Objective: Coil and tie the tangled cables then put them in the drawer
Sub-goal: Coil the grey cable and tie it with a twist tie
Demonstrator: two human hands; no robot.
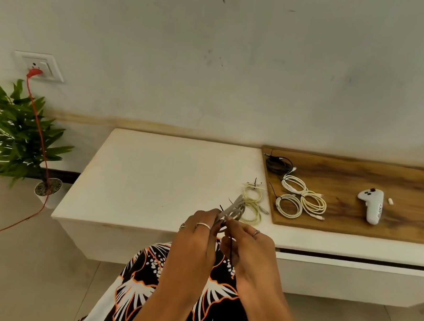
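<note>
My left hand [198, 236] grips a coiled grey-white cable [233, 209] held up over the front edge of the white cabinet [158, 177]. My right hand [248, 244] pinches a thin black tie [230, 248] at the coil. Two cream coiled cables [253, 201] with black ties lie on the cabinet just behind my hands. On the wooden board [401, 227] lie a black coil [277, 164] and three white coils [301, 198]. The drawer [358, 275] under the board stands slightly open.
A white handheld controller [372, 205] and a small white piece [391, 201] lie on the board. A potted plant [15, 128] stands on the floor at left, with a red cord [38, 129] running from a wall socket [39, 66] down across the floor.
</note>
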